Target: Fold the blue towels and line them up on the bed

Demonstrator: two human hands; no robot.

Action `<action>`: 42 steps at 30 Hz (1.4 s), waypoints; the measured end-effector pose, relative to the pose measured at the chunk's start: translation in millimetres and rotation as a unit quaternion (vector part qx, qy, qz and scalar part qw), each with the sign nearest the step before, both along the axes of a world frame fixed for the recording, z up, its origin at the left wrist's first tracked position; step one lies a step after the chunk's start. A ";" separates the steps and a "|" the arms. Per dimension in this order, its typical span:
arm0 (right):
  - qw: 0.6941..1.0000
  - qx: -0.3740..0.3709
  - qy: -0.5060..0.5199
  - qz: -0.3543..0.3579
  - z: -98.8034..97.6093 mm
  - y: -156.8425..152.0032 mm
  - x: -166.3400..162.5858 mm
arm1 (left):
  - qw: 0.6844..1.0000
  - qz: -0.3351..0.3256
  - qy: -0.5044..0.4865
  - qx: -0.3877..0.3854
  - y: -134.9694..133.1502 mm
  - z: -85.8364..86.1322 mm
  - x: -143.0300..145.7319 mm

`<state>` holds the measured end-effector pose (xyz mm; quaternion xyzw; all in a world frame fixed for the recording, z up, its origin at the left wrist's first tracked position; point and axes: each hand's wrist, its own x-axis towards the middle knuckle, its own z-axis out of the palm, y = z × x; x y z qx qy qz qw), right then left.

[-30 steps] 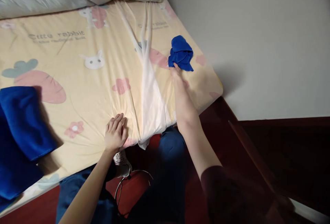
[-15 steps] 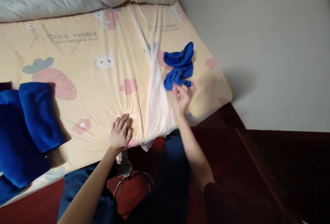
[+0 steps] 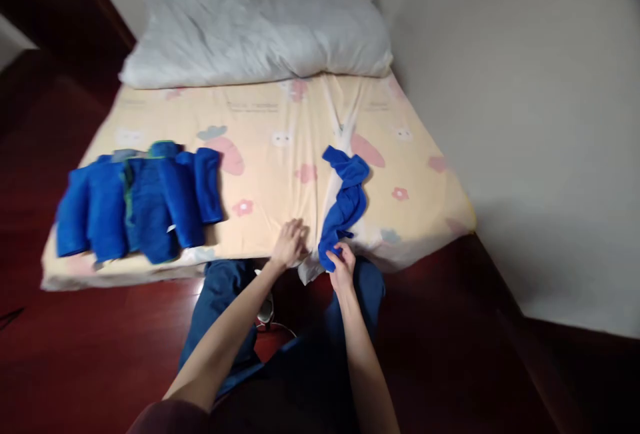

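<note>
A crumpled strip of blue cloth point(image 3: 347, 197) lies twisted over the patterned bed sheet point(image 3: 270, 184), stretching from mid-bed to the near edge. My right hand point(image 3: 343, 266) pinches its near end between thumb and fingers. To the left of it, my left hand point(image 3: 290, 242) rests on the sheet near the edge, fingers spread and slightly bent, with nothing in it. Several folded blue cloths point(image 3: 143, 207) lie side by side on the left of the bed, one with a greenish edge.
A large grey-white pillow or folded quilt point(image 3: 260, 27) lies across the far end of the bed. A pale wall point(image 3: 525, 121) stands on the right. My knees touch the near edge, above a dark red floor point(image 3: 110, 347) with a white cable point(image 3: 280, 327).
My right hand has drawn the blue cloth's end towards me, and the cloth now lies longer. My left hand stays on the sheet. The view has widened and shifted left.
</note>
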<state>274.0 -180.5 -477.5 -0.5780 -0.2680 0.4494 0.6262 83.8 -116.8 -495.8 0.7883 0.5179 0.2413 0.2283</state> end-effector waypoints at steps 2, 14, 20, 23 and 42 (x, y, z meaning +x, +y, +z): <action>0.996 -0.016 0.074 0.049 2.0 -27.1 -10.1 | 0.996 -0.028 -0.079 -0.025 -57.7 12.8 -3.8; 0.935 0.035 0.032 0.351 9.6 -164.1 -132.7 | 0.801 0.237 -0.466 -0.292 -310.6 39.0 -84.0; 0.892 0.138 -0.127 0.411 30.5 -186.4 -150.7 | 0.773 0.195 -0.522 -0.304 -272.6 61.7 -116.1; 0.867 0.179 -0.223 0.409 37.3 -191.8 -152.3 | 0.756 0.194 -0.533 -0.327 -279.7 68.9 -117.9; 0.941 0.096 -0.283 0.158 6.1 -185.6 -164.8 | 0.922 0.126 -0.270 -0.247 -289.0 88.0 -147.9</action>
